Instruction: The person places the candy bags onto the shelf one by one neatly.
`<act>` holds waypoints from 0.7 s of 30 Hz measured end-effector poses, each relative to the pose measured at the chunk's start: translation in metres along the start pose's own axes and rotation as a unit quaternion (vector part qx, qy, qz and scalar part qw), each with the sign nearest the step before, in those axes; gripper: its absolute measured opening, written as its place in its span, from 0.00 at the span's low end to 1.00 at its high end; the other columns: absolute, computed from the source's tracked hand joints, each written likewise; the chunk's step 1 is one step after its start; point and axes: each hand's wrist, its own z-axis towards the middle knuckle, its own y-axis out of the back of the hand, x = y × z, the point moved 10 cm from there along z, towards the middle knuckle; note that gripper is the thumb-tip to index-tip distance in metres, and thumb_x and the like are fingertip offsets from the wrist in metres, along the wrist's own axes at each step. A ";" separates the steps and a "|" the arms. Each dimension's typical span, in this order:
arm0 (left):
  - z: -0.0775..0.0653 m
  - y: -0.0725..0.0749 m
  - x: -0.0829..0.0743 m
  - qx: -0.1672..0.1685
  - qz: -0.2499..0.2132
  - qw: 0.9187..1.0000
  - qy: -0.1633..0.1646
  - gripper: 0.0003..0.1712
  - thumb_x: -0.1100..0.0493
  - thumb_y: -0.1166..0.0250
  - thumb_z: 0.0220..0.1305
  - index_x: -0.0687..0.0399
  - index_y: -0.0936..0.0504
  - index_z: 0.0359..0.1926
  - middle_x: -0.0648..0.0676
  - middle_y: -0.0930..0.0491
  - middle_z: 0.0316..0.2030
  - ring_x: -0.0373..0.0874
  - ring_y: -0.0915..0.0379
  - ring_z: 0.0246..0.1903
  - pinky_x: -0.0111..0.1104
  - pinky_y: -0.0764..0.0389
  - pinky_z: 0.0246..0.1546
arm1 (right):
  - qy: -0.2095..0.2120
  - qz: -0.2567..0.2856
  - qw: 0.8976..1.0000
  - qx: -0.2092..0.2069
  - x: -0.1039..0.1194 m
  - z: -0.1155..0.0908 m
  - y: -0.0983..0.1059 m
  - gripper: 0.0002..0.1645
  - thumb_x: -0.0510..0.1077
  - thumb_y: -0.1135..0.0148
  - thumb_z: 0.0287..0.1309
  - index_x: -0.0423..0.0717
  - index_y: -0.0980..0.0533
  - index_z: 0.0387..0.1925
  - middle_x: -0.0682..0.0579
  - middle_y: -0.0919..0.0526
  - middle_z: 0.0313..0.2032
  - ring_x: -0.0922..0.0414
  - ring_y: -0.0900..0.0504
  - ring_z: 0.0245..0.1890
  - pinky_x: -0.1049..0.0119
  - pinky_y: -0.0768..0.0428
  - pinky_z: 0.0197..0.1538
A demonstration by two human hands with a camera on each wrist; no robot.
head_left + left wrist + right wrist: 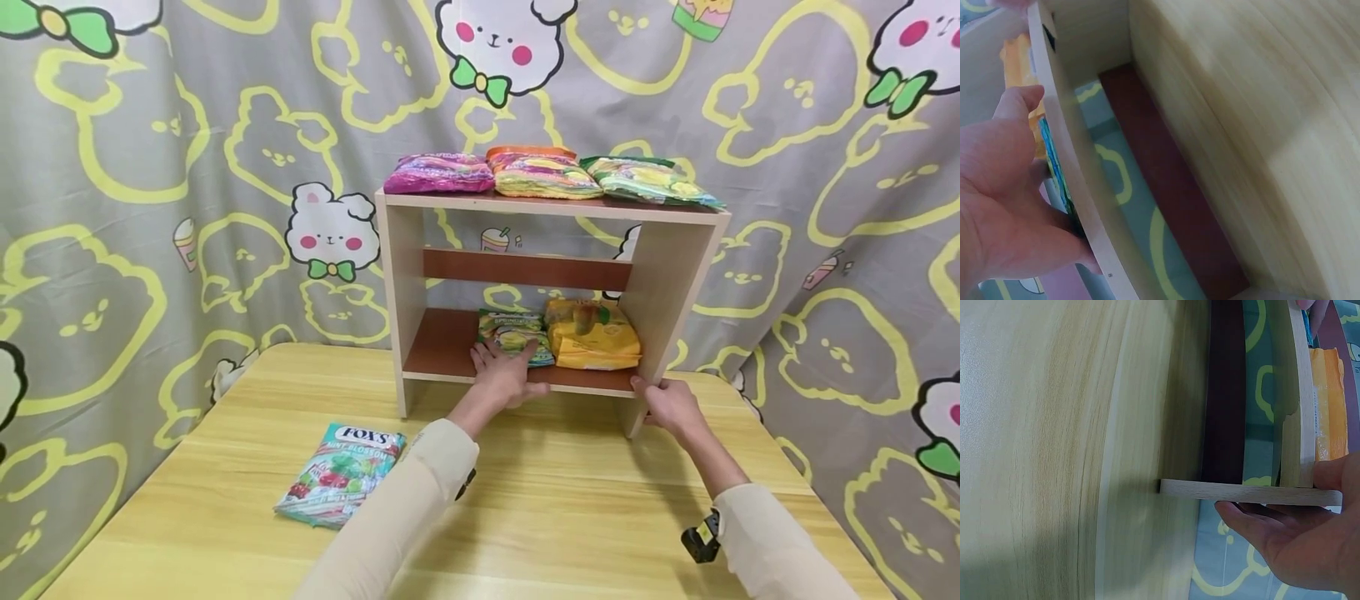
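Note:
A green candy bag (517, 333) lies on the lower board of a small wooden shelf (517, 380). My left hand (501, 375) rests on the front of that bag with its fingers spread; in the left wrist view the hand (1004, 187) is beside the board's front edge, its fingertips partly hidden. A yellow candy bag (596, 337) sits right next to the green one. My right hand (672, 406) grips the shelf's right side panel low down. The right wrist view shows the thumb inside the panel (1247, 491) and the fingers along its outer face.
Three candy bags lie on the shelf's top: purple (441, 173), orange-yellow (546, 173) and green-white (651, 180). A teal FOX'S bag (341, 475) lies on the wooden table (555, 517), left of my left forearm. A patterned curtain (247, 175) hangs behind.

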 end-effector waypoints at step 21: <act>0.000 0.000 0.000 -0.019 0.002 1.000 0.016 0.49 0.21 0.50 0.65 0.26 0.53 0.80 0.78 0.60 0.76 0.76 0.66 0.76 0.62 0.60 0.77 | 0.003 -0.006 1.000 -0.007 -0.001 0.000 0.002 0.42 0.60 0.54 0.74 0.23 0.31 0.64 0.21 0.29 0.62 0.44 0.11 0.42 0.51 0.14 0.50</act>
